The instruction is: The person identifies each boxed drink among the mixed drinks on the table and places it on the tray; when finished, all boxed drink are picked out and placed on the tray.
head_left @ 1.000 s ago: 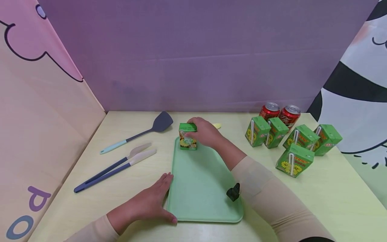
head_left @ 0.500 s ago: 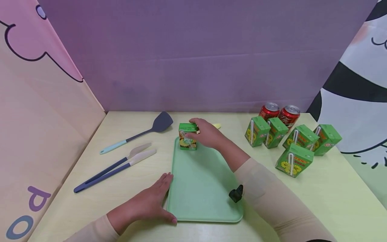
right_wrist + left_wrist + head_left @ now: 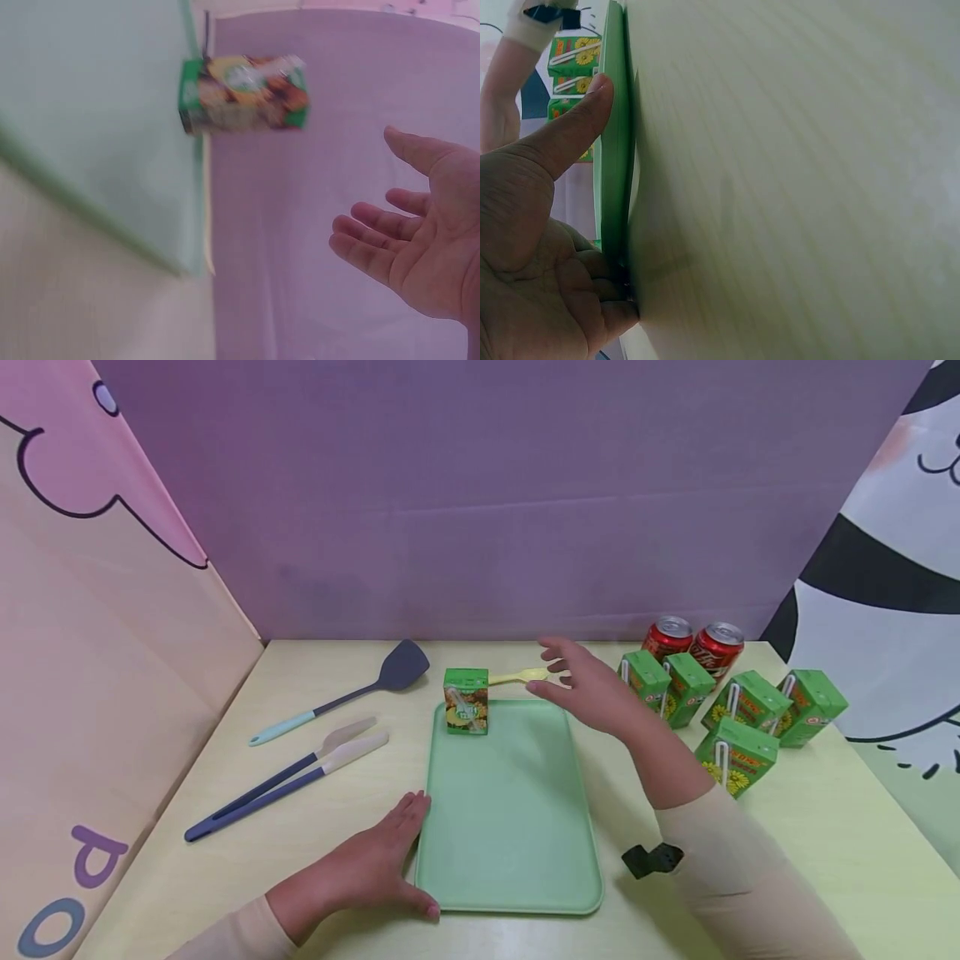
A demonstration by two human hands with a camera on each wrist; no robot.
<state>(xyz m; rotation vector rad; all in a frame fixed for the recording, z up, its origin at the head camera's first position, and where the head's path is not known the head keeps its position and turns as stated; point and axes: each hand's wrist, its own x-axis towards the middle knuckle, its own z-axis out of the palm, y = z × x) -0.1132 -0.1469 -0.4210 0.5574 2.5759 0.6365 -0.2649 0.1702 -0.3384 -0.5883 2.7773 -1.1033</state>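
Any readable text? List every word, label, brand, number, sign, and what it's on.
"o": blue-gray letter on left wall
"p" or "d", cannot tell: purple letter, same wall
Red cans: script too small to read
Green cartons, right: print too small
Carton on tray: label small, blurred, unreadable
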